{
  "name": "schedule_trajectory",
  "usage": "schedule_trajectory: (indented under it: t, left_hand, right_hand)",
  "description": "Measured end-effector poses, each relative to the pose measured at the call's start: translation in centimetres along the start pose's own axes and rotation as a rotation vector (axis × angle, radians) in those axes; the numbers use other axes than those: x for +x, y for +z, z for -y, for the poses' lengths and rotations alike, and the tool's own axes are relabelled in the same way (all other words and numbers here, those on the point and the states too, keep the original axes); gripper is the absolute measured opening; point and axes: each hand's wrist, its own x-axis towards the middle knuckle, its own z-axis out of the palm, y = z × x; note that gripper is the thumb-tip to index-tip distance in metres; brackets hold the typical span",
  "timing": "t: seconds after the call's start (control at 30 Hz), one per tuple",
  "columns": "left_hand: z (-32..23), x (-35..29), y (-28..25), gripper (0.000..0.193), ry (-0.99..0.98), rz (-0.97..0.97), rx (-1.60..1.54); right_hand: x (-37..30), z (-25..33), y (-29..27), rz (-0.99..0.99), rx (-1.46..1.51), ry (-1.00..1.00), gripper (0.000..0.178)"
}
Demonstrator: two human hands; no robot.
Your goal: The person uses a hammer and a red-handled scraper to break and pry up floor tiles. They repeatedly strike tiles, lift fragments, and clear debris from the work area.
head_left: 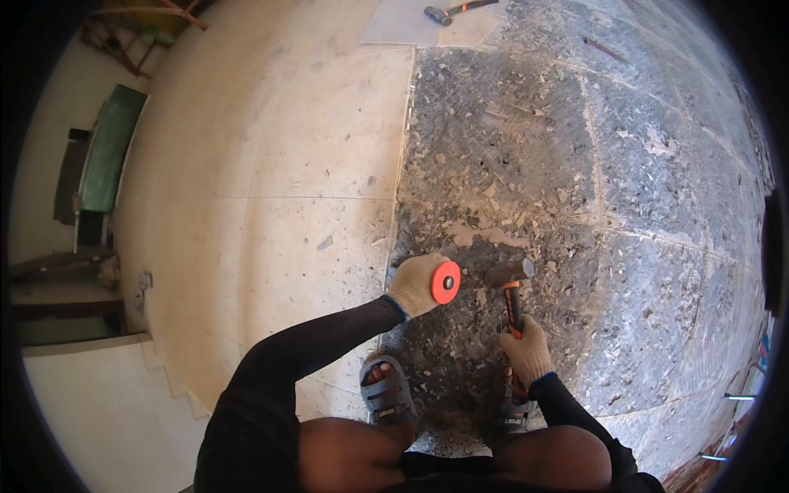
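Observation:
My left hand (413, 286), in a cream knit glove, is closed around a chisel with a round orange hand guard (445, 294). The chisel's struck end shows in the middle of the guard; its blade is hidden below. Just to the right, my gloved right hand (528, 348) grips a club hammer (511, 272) by its black and orange handle. The hammer's grey metal head lies a short way right of the guard, apart from it. Under both hands is bare, rough dark floor (493, 181) with broken chips. Pale floor tiles (316, 164) border it on the left.
Another hammer (440, 15) lies at the far end on a loose pale tile (394, 25). A thin dark rod (606, 51) rests on the rough floor at the far right. Green panels (115, 148) lean at the left wall. My sandalled feet (388, 388) stand close behind my hands.

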Motion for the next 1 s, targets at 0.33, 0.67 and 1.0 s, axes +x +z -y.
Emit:
schedule_trajectory:
  t: [0.33,0.67,1.0]
  left_hand:
    - [-0.2,0.3,1.0,0.021,0.045,-0.113,0.084]
    - [1.2,2.2,-0.1,0.031,-0.090,0.050,0.059]
    - [1.8,2.8,-1.1,0.027,-0.022,0.018,-0.008]
  right_hand:
    - [0.4,0.5,-1.3,0.191,0.491,0.251,0.019]
    - [1.1,0.4,-0.4,0.268,0.874,0.374,0.016]
    - [0.1,8.0,-2.1,-0.271,0.740,-0.368,0.019]
